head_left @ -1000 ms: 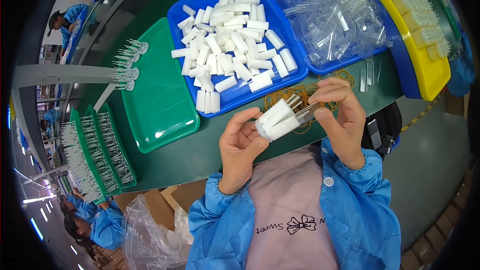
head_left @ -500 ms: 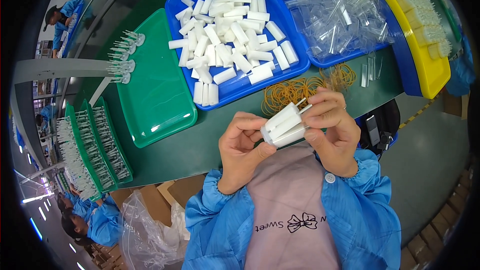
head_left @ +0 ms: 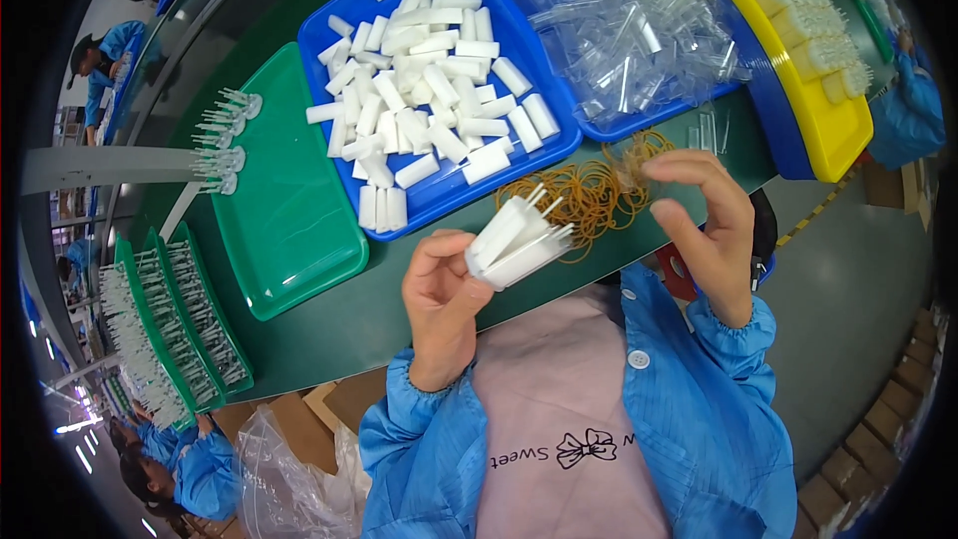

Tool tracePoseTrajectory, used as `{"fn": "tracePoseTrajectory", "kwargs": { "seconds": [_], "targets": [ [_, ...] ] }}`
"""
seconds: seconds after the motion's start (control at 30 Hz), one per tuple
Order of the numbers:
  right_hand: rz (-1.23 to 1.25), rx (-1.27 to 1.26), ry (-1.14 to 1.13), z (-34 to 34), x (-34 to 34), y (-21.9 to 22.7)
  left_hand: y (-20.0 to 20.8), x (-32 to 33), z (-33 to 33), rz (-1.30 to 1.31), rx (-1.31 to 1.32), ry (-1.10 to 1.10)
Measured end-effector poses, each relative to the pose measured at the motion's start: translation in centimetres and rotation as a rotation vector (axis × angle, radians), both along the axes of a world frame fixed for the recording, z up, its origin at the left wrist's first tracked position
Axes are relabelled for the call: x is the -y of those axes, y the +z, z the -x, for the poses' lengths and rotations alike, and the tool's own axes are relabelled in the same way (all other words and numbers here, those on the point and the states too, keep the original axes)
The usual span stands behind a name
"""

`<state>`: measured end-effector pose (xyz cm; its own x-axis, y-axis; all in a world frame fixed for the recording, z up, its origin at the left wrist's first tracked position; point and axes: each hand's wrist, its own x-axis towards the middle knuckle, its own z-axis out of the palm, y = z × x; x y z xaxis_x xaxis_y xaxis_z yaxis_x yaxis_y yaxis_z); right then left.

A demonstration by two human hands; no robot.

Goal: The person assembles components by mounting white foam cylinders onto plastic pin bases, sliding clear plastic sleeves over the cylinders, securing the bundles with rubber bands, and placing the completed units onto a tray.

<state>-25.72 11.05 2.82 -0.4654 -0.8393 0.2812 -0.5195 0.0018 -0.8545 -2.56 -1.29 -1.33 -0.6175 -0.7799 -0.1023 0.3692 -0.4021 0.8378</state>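
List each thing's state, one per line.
Left hand, holding the white bundle's base
White bundle, tilted
Right hand, thumb and fingers apart
Rubber bands, loosely heaped
Left blue tray, heaped with white cylinders
Right blue tray, heaped with clear plastic pieces
Flat green tray, bearing pronged pieces
Yellow tray, filled with white pieces
Green racks, packed

This seems a factory workshop: on the green table (head_left: 329, 339) stand trays (head_left: 439, 195) with many similar white pieces (head_left: 439, 80), other people (head_left: 205, 479) wear blue coats (head_left: 120, 38), and striped tape (head_left: 810, 214) marks the floor (head_left: 828, 279).
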Motion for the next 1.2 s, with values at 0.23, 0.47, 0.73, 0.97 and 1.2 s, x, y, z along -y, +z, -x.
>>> {"fn": "tracePoseTrajectory", "kwargs": {
  "seconds": [0.23, 0.47, 0.73, 0.97, 1.2],
  "targets": [
    [-0.273, -0.464, -0.193, 0.7, -0.9, -2.5, 0.2, 0.0, 0.2, -0.022, 0.037, -0.016],
    [-0.319, -0.328, -0.257, 0.9, -1.2, -4.4, 0.3, -0.2, 0.2, 0.006, 0.063, 0.004],
    [0.248, 0.511, -0.119, -0.1, -1.4, -1.6, 0.3, -0.2, 0.1, 0.197, 0.07, -0.018],
    [0.398, 0.526, -0.082, -2.9, 1.4, -1.8, 1.3, -0.8, 0.1, 0.729, 0.257, 0.02],
    [0.451, 0.548, -0.129, -3.8, 2.5, -1.8, 1.4, -0.8, 0.2, 0.858, 0.274, 0.048]
  ]
}}
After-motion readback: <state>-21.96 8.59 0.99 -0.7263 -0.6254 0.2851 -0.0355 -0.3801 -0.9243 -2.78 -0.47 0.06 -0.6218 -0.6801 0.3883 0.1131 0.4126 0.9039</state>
